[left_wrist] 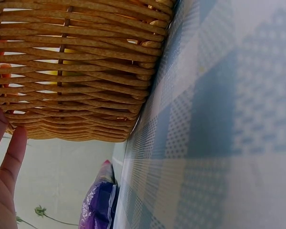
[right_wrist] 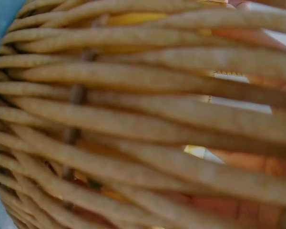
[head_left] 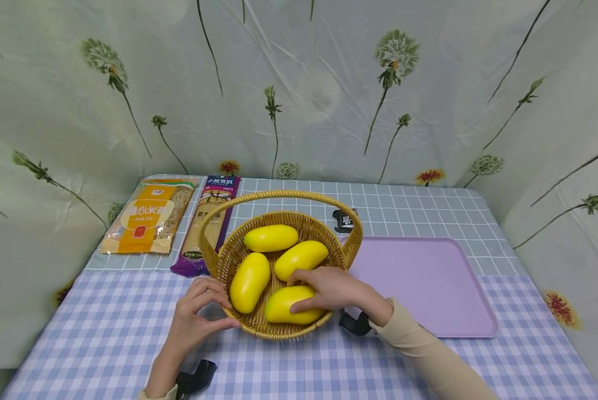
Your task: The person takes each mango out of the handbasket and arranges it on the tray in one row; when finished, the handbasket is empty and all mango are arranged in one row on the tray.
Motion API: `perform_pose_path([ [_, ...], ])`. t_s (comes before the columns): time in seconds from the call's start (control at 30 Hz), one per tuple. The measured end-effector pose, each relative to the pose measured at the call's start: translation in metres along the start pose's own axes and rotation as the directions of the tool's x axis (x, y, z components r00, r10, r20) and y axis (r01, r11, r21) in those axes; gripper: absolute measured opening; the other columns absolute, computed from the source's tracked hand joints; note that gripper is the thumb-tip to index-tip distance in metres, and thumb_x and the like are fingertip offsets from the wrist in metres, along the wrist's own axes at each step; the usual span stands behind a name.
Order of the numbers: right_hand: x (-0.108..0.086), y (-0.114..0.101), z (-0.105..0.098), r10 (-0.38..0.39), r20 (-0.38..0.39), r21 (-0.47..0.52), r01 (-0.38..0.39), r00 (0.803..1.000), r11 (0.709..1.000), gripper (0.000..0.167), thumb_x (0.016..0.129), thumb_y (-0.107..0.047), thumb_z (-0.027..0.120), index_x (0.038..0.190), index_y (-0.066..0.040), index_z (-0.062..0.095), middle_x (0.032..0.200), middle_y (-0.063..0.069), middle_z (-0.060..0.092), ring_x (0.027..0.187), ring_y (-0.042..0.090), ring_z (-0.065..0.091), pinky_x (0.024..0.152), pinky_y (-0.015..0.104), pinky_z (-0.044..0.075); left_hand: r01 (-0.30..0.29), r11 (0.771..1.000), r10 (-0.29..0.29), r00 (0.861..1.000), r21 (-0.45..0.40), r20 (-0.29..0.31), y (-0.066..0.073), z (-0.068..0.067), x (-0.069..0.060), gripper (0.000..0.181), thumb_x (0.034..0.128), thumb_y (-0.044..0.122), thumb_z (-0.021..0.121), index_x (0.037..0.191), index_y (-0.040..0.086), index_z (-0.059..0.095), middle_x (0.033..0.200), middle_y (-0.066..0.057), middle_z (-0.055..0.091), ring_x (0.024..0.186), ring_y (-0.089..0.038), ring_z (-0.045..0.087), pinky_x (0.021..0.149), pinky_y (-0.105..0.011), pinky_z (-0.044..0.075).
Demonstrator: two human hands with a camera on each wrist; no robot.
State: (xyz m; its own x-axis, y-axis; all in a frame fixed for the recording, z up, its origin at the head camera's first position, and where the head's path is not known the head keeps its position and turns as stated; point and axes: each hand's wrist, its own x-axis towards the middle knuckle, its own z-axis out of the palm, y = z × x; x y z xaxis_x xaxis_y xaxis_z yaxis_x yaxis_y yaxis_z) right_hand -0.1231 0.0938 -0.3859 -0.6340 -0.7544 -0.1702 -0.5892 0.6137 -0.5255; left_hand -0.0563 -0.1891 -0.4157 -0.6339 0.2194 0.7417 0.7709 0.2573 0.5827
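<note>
A wicker basket [head_left: 280,335] with a tall handle holds several yellow mangoes, one of them [head_left: 271,238] at the back. My right hand [head_left: 331,288] reaches inside over the right rim, fingers and thumb round the front-right mango [head_left: 281,306]. At the front-left rim, my left hand [head_left: 191,316] holds the basket with bent fingers and thumb. The left wrist view has the basket's woven side [left_wrist: 81,71] and the left hand [left_wrist: 2,191] at its rim. Blurred weave [right_wrist: 109,114] fills the right wrist view, mostly hiding the right hand behind it.
A lilac tray [head_left: 419,283] lies right of the basket. An orange food packet [head_left: 146,216] and a purple pasta packet [head_left: 211,222] lie at the back left. Behind the basket is a small black packet [head_left: 344,221]. A floral curtain [head_left: 319,100] hangs behind the checked tablecloth [head_left: 114,328].
</note>
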Motion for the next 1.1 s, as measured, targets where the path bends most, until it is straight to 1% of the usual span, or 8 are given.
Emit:
perform_pose_path([
  [0.07, 0.0013, 0.0005, -0.0006, 0.007, 0.028, 0.006, -0.008, 1.000, 1.000, 0.047, 0.084, -0.056, 0.063, 0.118, -0.025, 0.057, 0.095, -0.010, 0.061, 0.077, 0.006, 0.054, 0.068, 0.026, 0.044, -0.002, 1.000, 0.002, 1.000, -0.001, 0.000, 0.0001, 0.0000, 0.0001, 0.035, 0.0702, 0.036, 0.081, 0.073, 0.006, 0.063, 0.079, -0.011, 0.059, 0.086, -0.023, 0.051, 0.091, -0.025, 0.038],
  [0.2, 0.0032, 0.0006, -0.0009, -0.005, 0.058, 0.018, 0.004, 0.998, 1.000, 0.050, 0.083, -0.057, 0.063, 0.121, -0.025, 0.056, 0.104, -0.009, 0.062, 0.085, 0.006, 0.056, 0.074, 0.027, 0.045, -0.001, 1.000, 0.001, 1.000, 0.002, -0.003, 0.0003, -0.0004, -0.0006, 0.035, 0.0704, 0.035, 0.081, 0.073, 0.006, 0.063, 0.079, -0.011, 0.059, 0.086, -0.023, 0.051, 0.091, -0.025, 0.038],
  [0.33, 0.0037, -0.0003, -0.0003, -0.029, 0.048, -0.002, 0.029, 0.998, 1.000, 0.052, 0.082, -0.058, 0.065, 0.121, -0.026, 0.057, 0.113, -0.009, 0.062, 0.093, 0.005, 0.056, 0.079, 0.027, 0.045, 0.009, 1.000, -0.009, 1.000, 0.006, -0.003, 0.0006, -0.0009, -0.0015, 0.035, 0.0708, 0.036, 0.080, 0.073, 0.006, 0.063, 0.080, -0.011, 0.059, 0.087, -0.023, 0.051, 0.091, -0.024, 0.038],
  [0.47, 0.0035, -0.0021, 0.0004, -0.025, 0.021, -0.025, 0.026, 0.999, 0.999, 0.053, 0.080, -0.059, 0.066, 0.121, -0.026, 0.057, 0.117, -0.010, 0.060, 0.096, 0.005, 0.056, 0.079, 0.027, 0.045, 0.007, 1.000, -0.007, 1.000, 0.001, -0.002, 0.0004, -0.0007, -0.0012, 0.035, 0.0706, 0.036, 0.080, 0.074, 0.006, 0.063, 0.080, -0.011, 0.059, 0.087, -0.023, 0.051, 0.092, -0.025, 0.038],
  [0.67, 0.0027, -0.0018, 0.0017, -0.016, -0.020, 0.022, 0.016, 1.000, 1.000, 0.056, 0.078, -0.059, 0.068, 0.120, -0.024, 0.059, 0.117, -0.010, 0.060, 0.098, 0.006, 0.055, 0.081, 0.028, 0.045, -0.005, 1.000, 0.005, 1.000, -0.005, -0.003, -0.0003, -0.0005, -0.0011, 0.034, 0.0697, 0.034, 0.081, 0.074, 0.006, 0.063, 0.080, -0.011, 0.059, 0.087, -0.023, 0.051, 0.093, -0.026, 0.038],
  [0.83, 0.0016, 0.0002, 0.0014, -0.020, -0.036, 0.076, 0.022, 0.999, 0.997, 0.055, 0.078, -0.057, 0.069, 0.119, -0.022, 0.059, 0.112, -0.011, 0.060, 0.094, 0.005, 0.055, 0.081, 0.027, 0.045, -0.004, 1.000, 0.004, 1.000, -0.007, -0.003, -0.0007, -0.0006, -0.0010, 0.034, 0.0685, 0.033, 0.083, 0.074, 0.006, 0.063, 0.080, -0.011, 0.059, 0.086, -0.023, 0.051, 0.094, -0.026, 0.037],
  [1.0, -0.0002, 0.0002, -0.0001, -0.014, -0.037, 0.094, 0.017, 0.999, 0.995, 0.053, 0.079, -0.058, 0.068, 0.119, -0.024, 0.058, 0.106, -0.012, 0.061, 0.089, 0.005, 0.056, 0.077, 0.026, 0.046, 0.011, 1.000, -0.011, 1.000, -0.005, 0.000, -0.0005, -0.0007, -0.0015, 0.034, 0.0687, 0.033, 0.082, 0.074, 0.006, 0.063, 0.080, -0.011, 0.059, 0.087, -0.023, 0.051, 0.094, -0.026, 0.037],
  [1.1, -0.0015, -0.0010, -0.0004, 0.003, -0.066, 0.112, 0.004, 0.998, 0.994, 0.054, 0.079, -0.059, 0.067, 0.121, -0.026, 0.056, 0.107, -0.012, 0.062, 0.090, 0.006, 0.056, 0.077, 0.027, 0.046, 0.010, 1.000, -0.010, 1.000, -0.005, -0.001, -0.0005, -0.0007, -0.0016, 0.034, 0.0693, 0.034, 0.082, 0.074, 0.006, 0.063, 0.080, -0.011, 0.059, 0.088, -0.023, 0.051, 0.094, -0.026, 0.038],
])
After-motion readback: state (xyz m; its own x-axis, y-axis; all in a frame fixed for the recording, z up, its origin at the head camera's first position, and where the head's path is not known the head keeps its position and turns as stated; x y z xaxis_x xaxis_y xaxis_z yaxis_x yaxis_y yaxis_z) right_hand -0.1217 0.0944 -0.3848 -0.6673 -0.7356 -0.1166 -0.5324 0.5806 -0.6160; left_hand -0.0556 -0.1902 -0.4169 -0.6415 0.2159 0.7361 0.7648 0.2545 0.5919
